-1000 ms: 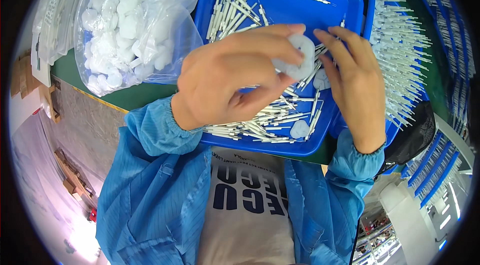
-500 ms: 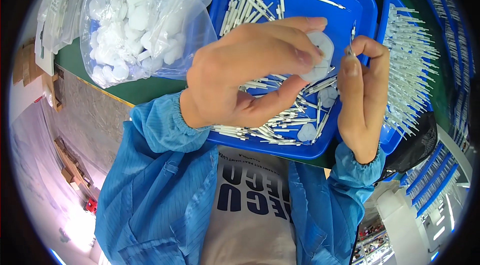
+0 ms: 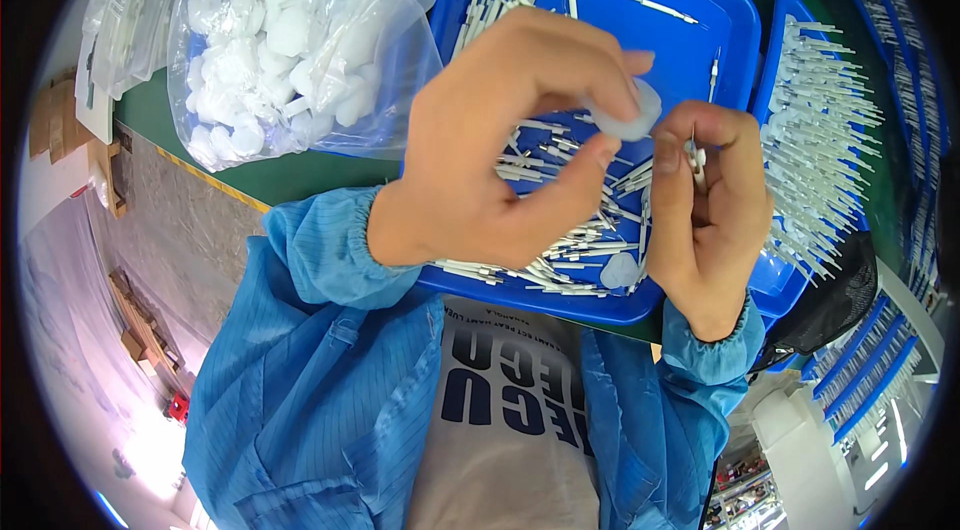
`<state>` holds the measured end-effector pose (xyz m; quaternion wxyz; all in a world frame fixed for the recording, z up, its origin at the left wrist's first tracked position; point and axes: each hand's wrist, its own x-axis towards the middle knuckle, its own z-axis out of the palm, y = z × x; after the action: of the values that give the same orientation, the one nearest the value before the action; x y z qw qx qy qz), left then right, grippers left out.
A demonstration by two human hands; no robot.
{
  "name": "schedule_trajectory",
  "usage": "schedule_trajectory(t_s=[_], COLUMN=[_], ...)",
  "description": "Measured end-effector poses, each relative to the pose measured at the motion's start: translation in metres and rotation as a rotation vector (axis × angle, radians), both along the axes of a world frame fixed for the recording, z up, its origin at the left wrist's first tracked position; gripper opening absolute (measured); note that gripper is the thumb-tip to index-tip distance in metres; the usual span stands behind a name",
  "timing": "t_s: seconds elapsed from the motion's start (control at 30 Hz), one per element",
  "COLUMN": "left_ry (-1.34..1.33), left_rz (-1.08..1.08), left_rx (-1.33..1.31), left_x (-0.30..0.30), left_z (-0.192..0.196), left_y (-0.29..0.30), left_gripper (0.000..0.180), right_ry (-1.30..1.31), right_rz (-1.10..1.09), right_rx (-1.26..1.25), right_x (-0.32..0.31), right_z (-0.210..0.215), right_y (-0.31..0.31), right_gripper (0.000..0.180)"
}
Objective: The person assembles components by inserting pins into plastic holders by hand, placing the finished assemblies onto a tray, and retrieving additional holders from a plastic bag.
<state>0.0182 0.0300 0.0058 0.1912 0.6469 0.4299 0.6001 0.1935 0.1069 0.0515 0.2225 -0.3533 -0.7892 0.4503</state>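
Now my right fingers [image 3: 667, 170], pinching a slim white rod [image 3: 698, 164], have drawn closer to the white disc [image 3: 646, 112] held in my left fingers [image 3: 605, 82] above the blue tray [image 3: 650, 45], so both parts seem within easy reach.

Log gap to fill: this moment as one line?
left hand: white disc in fingers | right hand: thin rod pinched | nearby: blue tray, loose white rods

Single fisheye up on the wearer's head, staring steeply down from pretty close: left hand [image 3: 500, 140] and right hand [image 3: 715, 220] mid-frame, shirt [image 3: 500, 470] below, blue tray [image 3: 650, 45] beyond, straight edges bending outward.
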Motion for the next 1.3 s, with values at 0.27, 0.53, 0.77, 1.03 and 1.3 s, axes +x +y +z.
schedule_trajectory(t_s=[0.27,0.53,0.77,1.03,1.3], left_ry=[-0.883,-0.779,-0.556,-0.467,-0.54], left_rz=[-0.164,-0.159,-0.132,-0.109,-0.138], left_rx=[-0.552,-0.405,-0.358,-0.294,-0.363], left_x=[0.0,0.006,0.004,0.005,0.004], left_z=[0.007,0.002,0.008,0.002,0.005], left_y=[-0.001,-0.003,-0.005,-0.001,-0.003], left_gripper=[0.024,0.026,0.026,0.027,0.029], right_ry=[-0.043,-0.07,-0.103,-0.032,-0.105], right_rz=[0.11,0.052,0.055,0.085,0.1], right_rx=[0.168,0.37,0.143,0.249,0.222], right_x=[-0.003,-0.003,0.001,0.0,0.002], right_z=[-0.015,-0.012,-0.001,-0.005,-0.001], right_y=[-0.004,-0.005,-0.004,-0.001,-0.003], right_gripper=[0.008,0.004,0.004,0.004,0.006])
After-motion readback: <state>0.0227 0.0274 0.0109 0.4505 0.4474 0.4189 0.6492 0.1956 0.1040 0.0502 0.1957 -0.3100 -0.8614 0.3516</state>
